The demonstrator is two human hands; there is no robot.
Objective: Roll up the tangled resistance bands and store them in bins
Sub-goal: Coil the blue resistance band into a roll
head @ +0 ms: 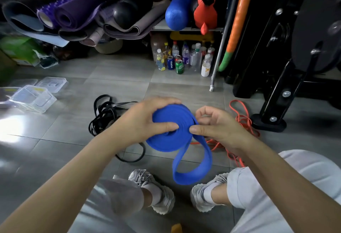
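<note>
Head view. "Where was the band?" one asked.
"Held above the floor, mostly coiled. The left hand gripped it, thumb on its centre; the right hand pinched the loose tail."
"Winding it well?"
"Likely needed the tail kept taut, flat, edges aligned."

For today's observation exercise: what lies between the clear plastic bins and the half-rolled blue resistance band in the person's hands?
The head view shows a tangled heap of black resistance bands between the clear plastic bins and the blue resistance band.
</note>
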